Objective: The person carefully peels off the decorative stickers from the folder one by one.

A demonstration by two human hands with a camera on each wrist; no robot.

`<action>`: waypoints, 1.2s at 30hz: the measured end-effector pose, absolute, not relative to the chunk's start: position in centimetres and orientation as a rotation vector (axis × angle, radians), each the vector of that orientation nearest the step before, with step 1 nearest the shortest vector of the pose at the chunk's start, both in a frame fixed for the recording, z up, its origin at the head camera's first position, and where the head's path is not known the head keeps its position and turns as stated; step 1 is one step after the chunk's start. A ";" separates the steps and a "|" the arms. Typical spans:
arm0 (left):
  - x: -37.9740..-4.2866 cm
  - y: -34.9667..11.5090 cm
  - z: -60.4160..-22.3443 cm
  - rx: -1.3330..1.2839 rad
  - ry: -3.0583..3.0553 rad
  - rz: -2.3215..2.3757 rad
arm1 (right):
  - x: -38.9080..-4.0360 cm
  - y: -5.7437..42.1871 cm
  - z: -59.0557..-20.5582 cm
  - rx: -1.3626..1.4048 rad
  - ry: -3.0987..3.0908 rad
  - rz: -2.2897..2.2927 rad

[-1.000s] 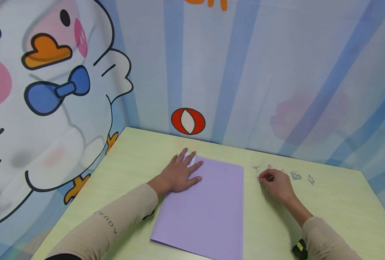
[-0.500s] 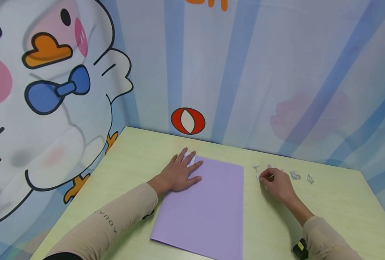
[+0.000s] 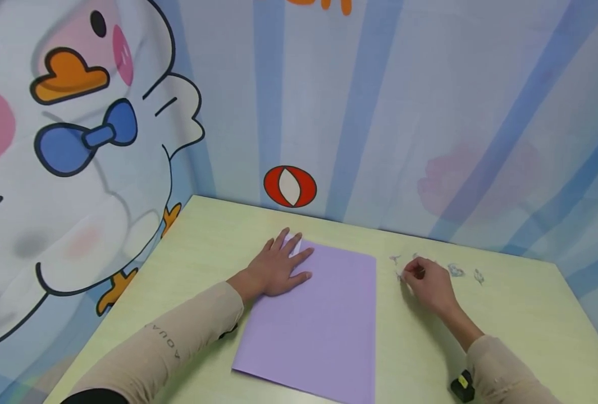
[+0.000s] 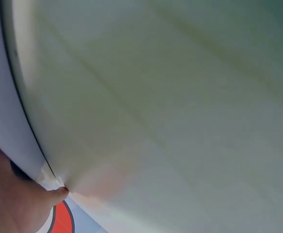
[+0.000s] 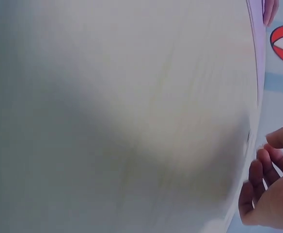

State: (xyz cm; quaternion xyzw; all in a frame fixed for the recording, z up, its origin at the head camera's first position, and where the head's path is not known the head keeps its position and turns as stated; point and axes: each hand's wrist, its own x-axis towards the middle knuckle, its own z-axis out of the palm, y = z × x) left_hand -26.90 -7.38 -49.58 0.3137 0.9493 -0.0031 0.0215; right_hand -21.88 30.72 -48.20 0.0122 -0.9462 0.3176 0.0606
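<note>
A flat purple sheet (image 3: 324,331) lies on the table; whether it is single or folded, I cannot tell. My left hand (image 3: 275,274) rests on its upper left corner with spread fingers, over a small white piece (image 3: 296,244). To the right of the sheet, my right hand (image 3: 430,282) pinches a tiny translucent piece (image 3: 399,275) between thumb and forefinger, close to the table. The fingertips hide most of it. In the right wrist view, the thumb (image 5: 281,138) meets the forefinger while the other fingers curl. Small clear cutouts with printed flower-like shapes (image 3: 456,270) lie around this hand.
The pale yellow table (image 3: 218,235) ends at a cartoon-printed cloth backdrop (image 3: 405,112). Another small leaf-like cutout (image 3: 479,276) lies farther right, and a pinkish one (image 3: 395,259) beyond the right fingertips. A black device (image 3: 462,386) sits at the right wrist.
My right fingertips have shifted very slightly around the tiny piece, and the forefinger and thumb look closer over it. The left hand stays on the sheet. The head view has moved a little.
</note>
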 end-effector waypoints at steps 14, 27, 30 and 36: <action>-27.0 -7.9 -48.1 0.931 2.890 0.167 | -19.6 24.9 -46.1 0.354 -2.804 1.045; -27.4 -7.5 -46.2 0.372 3.111 0.434 | -17.5 18.5 -45.7 0.653 -2.877 1.122; -27.0 -7.0 -45.7 0.254 3.075 0.472 | -17.2 17.1 -45.8 0.704 -2.895 1.143; -27.0 -5.6 -44.9 0.137 3.028 0.399 | -16.6 15.0 -45.5 0.852 -2.960 1.193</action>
